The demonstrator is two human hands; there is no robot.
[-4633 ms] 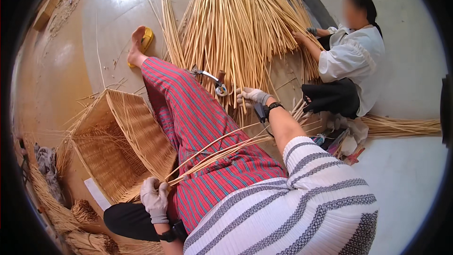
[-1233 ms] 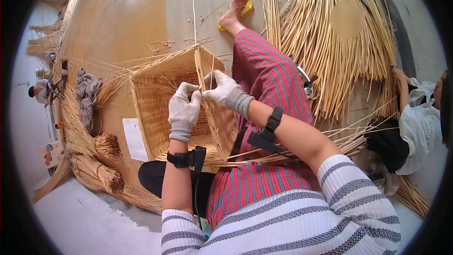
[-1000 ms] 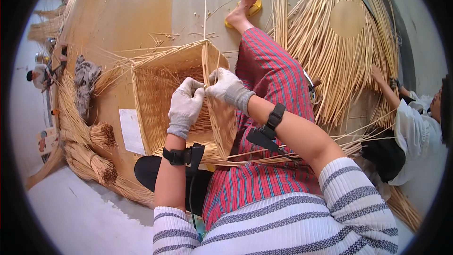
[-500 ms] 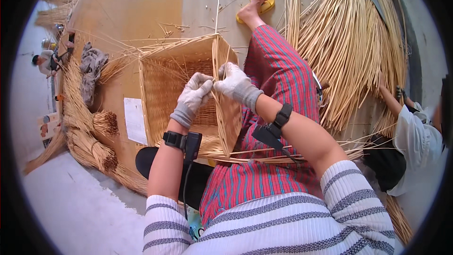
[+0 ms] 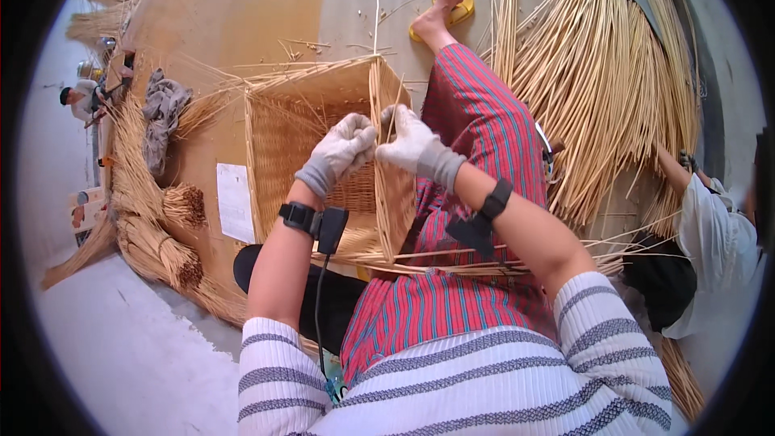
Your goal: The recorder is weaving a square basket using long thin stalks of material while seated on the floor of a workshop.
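Observation:
A rectangular woven wicker basket (image 5: 270, 137) lies tipped in front of me, its open side facing me. Both my hands wear pale work gloves and meet at its right-hand rim (image 5: 386, 210). My left hand (image 5: 343, 149) is closed, fingertips pressed against the inner side of the rim; what they pinch is hidden. On the outer side, my right hand (image 5: 413, 144) is closed too, thumb and index finger around a thin wicker strand (image 5: 401, 90) that stands up beside the rim.
A white paper sheet (image 5: 235, 202) lies left of the basket. Wicker bundles (image 5: 182, 266) and a grey cloth (image 5: 164, 117) are farther left. A large fan of loose wicker rods (image 5: 577, 89) spreads at right, beside another person's arm (image 5: 672, 169). Long strands cross my lap.
My left hand has moved slightly up along the rim. My right hand has turned a little and shifted slightly to the right. The basket stays in place, with the view slightly shifted.

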